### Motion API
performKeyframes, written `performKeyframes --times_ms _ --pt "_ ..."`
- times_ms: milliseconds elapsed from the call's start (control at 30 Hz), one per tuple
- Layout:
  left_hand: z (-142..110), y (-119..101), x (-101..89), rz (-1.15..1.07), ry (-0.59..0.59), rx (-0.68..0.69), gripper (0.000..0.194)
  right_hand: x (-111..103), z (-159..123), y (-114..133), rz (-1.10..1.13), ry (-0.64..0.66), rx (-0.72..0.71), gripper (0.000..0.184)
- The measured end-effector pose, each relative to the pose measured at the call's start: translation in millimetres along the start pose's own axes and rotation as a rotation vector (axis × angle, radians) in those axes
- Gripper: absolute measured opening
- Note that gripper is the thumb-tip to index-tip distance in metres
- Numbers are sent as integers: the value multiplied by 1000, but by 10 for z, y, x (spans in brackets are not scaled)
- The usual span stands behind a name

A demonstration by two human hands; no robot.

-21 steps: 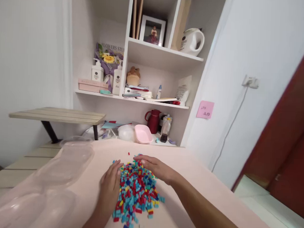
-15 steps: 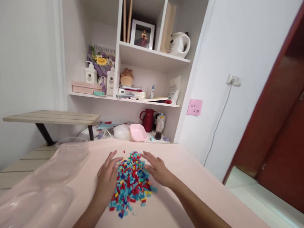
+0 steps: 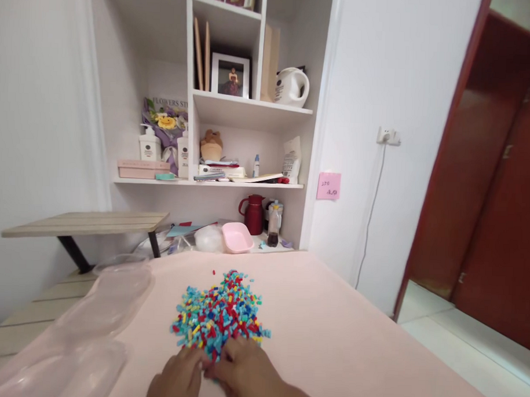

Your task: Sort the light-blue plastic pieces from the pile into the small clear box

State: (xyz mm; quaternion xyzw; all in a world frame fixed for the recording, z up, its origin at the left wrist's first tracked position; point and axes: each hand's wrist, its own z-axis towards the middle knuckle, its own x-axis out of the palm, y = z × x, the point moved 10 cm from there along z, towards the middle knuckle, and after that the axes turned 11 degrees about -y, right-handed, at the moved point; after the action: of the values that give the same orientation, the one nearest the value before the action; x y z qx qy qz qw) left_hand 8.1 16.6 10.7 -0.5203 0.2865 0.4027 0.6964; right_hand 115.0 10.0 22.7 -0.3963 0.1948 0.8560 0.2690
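A heap of small plastic bricks (image 3: 220,311) in blue, red and yellow lies on the pink table (image 3: 330,328). My left hand (image 3: 177,378) and my right hand (image 3: 245,373) lie side by side at the near edge of the heap, fingertips meeting on the closest bricks. The fingers of both hands curl down towards the table, and I cannot see what is under them. One red brick (image 3: 214,272) lies apart, beyond the heap.
Clear plastic containers (image 3: 91,325) lie on the table's left side. Behind stands a white shelf unit (image 3: 251,105) with bottles, a kettle and a framed photo. A pink tub (image 3: 237,237) and a red jug (image 3: 253,212) sit behind the table. A wooden side table (image 3: 85,222) is at left.
Both hands have drawn back from the flanks of the heap to its near edge and come together. The heap is spread wider. The camera has tilted up.
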Motion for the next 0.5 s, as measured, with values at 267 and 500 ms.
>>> performKeyframes --times_ms 267,500 --pt "469 -301 -159 -418 -159 43 35 -289 519 -753 502 -10 348 29" --pt "294 -410 -560 -345 -236 1 35 -794 254 -1122 748 -147 737 30"
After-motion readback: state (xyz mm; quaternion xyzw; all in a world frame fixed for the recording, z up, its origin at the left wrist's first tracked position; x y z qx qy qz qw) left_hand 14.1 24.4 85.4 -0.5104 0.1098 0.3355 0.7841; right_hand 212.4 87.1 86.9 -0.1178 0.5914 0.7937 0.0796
